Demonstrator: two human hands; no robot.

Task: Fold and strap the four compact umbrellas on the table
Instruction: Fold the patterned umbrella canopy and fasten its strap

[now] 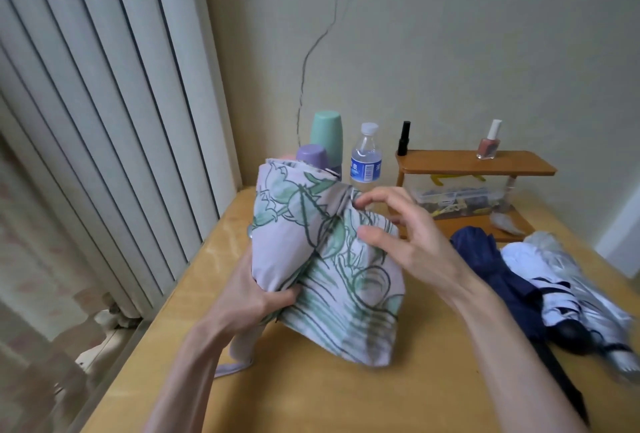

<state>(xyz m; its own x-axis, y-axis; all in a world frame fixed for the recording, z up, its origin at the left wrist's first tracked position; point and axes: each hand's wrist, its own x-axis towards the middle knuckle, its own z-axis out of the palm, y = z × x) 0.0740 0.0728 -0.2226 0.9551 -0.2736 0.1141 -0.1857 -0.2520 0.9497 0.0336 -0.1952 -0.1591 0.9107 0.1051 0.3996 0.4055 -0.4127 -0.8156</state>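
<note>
Your right hand (408,242) is half curled. Its thumb and forefinger tips (363,233) are a little apart, gathering a pleat of the floral umbrella (332,259) between them, while the other fingers arch loosely above the cloth. Your left hand (249,297) wraps the lower part of the same canopy, thumb across the front, clamping the fabric to the shaft just above the pale handle (242,346). The wrist loop (228,368) trails from the handle onto the table (346,398).

The umbrella stands tilted above the near left of the table, tip away from you. Its shaft looks collapsed, but the canopy still billows in loose folds on the right. I see no strap wound around it, so I judge this one to be mid-fold.

To your right, the navy umbrella (485,259) lies slack and unrolled. Touching it is a white-and-silver heap (561,277), equally loose, and I cannot tell whether it is one umbrella or two. Nothing in view looks finished, so most of the job seems to lie ahead.
</note>
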